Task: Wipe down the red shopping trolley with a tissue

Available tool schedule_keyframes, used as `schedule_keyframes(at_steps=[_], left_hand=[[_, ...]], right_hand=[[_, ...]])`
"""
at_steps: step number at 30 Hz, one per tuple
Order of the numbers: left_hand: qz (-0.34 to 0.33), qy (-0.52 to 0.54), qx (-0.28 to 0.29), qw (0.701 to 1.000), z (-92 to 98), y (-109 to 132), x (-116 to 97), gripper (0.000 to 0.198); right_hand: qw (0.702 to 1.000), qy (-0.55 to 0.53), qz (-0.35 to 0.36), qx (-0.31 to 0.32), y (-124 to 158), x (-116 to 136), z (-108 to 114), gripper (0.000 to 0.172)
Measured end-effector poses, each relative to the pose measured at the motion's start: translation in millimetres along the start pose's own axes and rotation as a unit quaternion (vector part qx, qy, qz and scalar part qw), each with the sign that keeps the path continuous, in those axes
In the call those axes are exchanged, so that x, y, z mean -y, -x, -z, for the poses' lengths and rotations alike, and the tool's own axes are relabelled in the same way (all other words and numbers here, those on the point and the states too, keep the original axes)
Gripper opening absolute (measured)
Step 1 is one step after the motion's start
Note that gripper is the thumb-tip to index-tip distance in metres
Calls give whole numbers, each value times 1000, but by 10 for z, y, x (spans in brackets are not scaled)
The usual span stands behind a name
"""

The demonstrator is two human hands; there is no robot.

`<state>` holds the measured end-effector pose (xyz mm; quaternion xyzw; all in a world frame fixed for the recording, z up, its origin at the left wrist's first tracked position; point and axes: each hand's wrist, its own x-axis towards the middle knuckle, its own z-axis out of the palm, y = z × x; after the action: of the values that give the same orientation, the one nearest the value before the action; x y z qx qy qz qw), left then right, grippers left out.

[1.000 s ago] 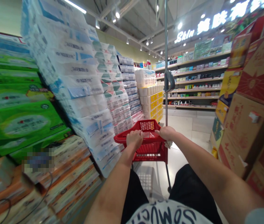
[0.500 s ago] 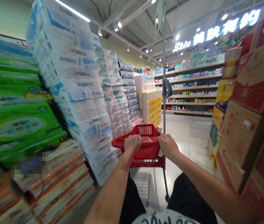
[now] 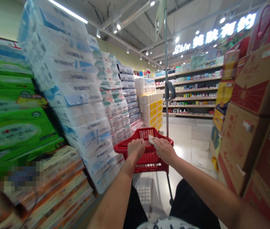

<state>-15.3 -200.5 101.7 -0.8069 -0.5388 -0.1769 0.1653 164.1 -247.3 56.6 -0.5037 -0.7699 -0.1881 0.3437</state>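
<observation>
The lit sign [image 3: 211, 33] above the far shelves [image 3: 192, 92] reads "Skin 美肤有约".

Head camera looks forward and down, along the aisle.

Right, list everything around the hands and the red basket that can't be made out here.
All head view.
- Bottom of the red basket: hidden by its near wall, the left hand and right hand.
- The white scrap: mostly under the right hand, unidentifiable.
- Right hand's grip: its own back hides the fingers.
- The orange packs: label pixelated.
- The far shelves: goods too small to read.
</observation>
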Motion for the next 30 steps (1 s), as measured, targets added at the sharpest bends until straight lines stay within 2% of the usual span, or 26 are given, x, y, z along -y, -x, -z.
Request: schedule_keyframes(at_steps=[3,6,8,10,12,14,16,18,22,24,25,27,28,30], left_hand=[[-3,2,-6,1000,-12,-14,-4,37],[-4,9,1,1000,-8,-24,-6,37],[2,14,5,1000,-1,-27,-10,37],[6,17,6,1000,2,-29,-15,37],[3,19,6,1000,4,-33,-20,37],[1,21,9,1000,9,-36,-25,37],[0,23,13,1000,18,-33,-29,38],[-2,25,16,1000,28,-23,-34,38],[-1,27,10,1000,30,9,-41,37],[2,28,1,1000,17,22,-36,38],[5,28,-2,1000,8,26,-30,38],[18,30,-5,999,-8,31,-15,39],[24,32,-4,999,-14,32,-6,39],[26,37,-5,999,-23,33,9,39]], right_hand=[[1000,-3,17,20,-6,-51,104,45],[995,-15,17,100,-168,-108,332,40],[988,-5,-18,156,-286,-115,461,29],[977,25,-78,198,-368,-79,513,36],[967,67,-116,217,-407,-19,474,51],[964,101,-117,215,-433,23,376,57],[959,122,-112,228,-489,7,283,50],[948,127,-102,273,-587,-66,235,37],[934,118,-64,331,-715,-169,230,48],[939,123,-81,311,-625,-104,204,38],[948,130,-93,276,-540,-45,181,36],[969,144,-114,165,-346,83,125,46],[978,147,-102,111,-267,134,101,50],[981,146,-106,74,-211,180,82,57]])
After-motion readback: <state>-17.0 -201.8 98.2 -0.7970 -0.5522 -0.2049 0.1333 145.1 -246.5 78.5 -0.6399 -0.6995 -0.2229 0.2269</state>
